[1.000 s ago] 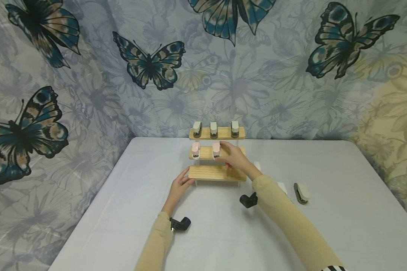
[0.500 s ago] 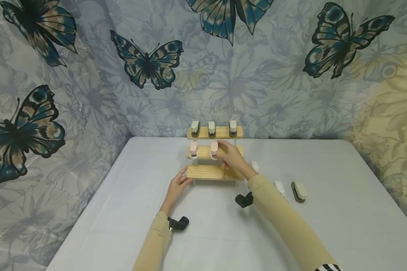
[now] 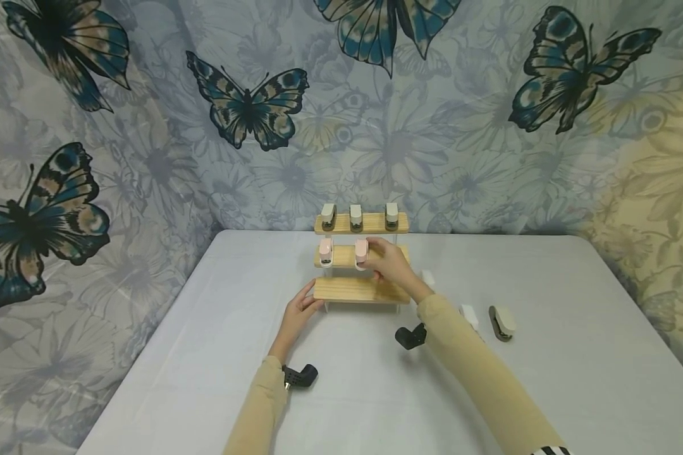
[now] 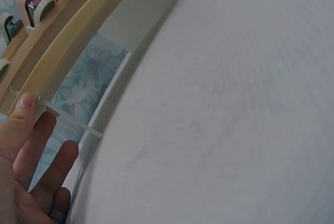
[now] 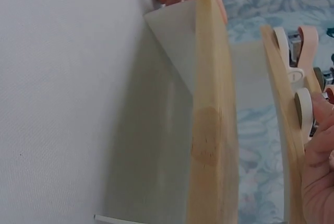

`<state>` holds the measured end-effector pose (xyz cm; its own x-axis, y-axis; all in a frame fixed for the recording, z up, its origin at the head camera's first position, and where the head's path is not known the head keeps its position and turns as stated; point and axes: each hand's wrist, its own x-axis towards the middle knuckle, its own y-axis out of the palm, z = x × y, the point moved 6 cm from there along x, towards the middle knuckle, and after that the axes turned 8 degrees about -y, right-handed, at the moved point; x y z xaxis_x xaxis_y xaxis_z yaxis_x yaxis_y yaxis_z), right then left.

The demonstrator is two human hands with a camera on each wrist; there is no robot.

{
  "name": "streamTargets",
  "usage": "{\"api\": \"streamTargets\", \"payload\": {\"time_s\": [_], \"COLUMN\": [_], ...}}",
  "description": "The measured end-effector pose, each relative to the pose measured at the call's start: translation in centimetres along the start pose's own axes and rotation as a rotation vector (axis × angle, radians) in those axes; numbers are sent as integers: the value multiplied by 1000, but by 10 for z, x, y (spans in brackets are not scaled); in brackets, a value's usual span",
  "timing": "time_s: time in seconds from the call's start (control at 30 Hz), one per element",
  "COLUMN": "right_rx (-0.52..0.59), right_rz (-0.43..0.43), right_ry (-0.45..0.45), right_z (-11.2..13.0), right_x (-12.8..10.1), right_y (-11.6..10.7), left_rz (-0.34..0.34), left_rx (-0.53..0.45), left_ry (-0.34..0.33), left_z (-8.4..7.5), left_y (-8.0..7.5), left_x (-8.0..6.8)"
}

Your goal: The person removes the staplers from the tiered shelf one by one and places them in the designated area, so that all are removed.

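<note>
A three-step wooden display rack (image 3: 360, 289) stands at the back of the white table. In the head view, my right hand (image 3: 395, 266) pinches a pink-and-white stapler (image 3: 361, 251) at the middle of the second shelf. Left of it on that shelf sits another pink stapler (image 3: 326, 250). My left hand (image 3: 297, 311) grips the left end of the bottom shelf; in the left wrist view its thumb (image 4: 23, 101) lies on top of the board and a finger lies below. Only part of the right hand (image 5: 319, 166) shows in the right wrist view.
Three cream-topped staplers stand on the top shelf (image 3: 370, 223). Right of the rack, a cream stapler (image 3: 502, 322) lies on the table, with a white one (image 3: 468, 315) partly behind my right sleeve and another white object (image 3: 427, 278) beyond. Patterned cloth hangs behind.
The head view shifts a little. Both hands keep their places, the right on the pink stapler and the left on the bottom shelf's end; the held stapler barely moves.
</note>
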<state>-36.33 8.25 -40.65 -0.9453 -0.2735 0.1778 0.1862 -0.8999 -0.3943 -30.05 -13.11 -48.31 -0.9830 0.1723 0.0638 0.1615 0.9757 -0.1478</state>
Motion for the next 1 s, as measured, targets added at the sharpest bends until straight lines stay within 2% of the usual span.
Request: {"api": "streamTargets", "payload": {"time_s": [0.27, 0.47, 0.7, 1.0], "right_rx": [46, 45, 44, -7], "right_rz": [34, 14, 14, 22], "right_ry": [0, 23, 35, -20], "right_z": [-1, -4, -5, -2], "right_x": [1, -3, -6, -8], "right_y": [0, -2, -4, -10], "left_rz": [-21, -19, -11, -14], "left_rx": [29, 36, 31, 29], "left_ry": [-7, -38, -41, -36], "left_z": [0, 1, 1, 0], "left_y": [-1, 0, 0, -1], "left_x": [-1, -1, 0, 0]}}
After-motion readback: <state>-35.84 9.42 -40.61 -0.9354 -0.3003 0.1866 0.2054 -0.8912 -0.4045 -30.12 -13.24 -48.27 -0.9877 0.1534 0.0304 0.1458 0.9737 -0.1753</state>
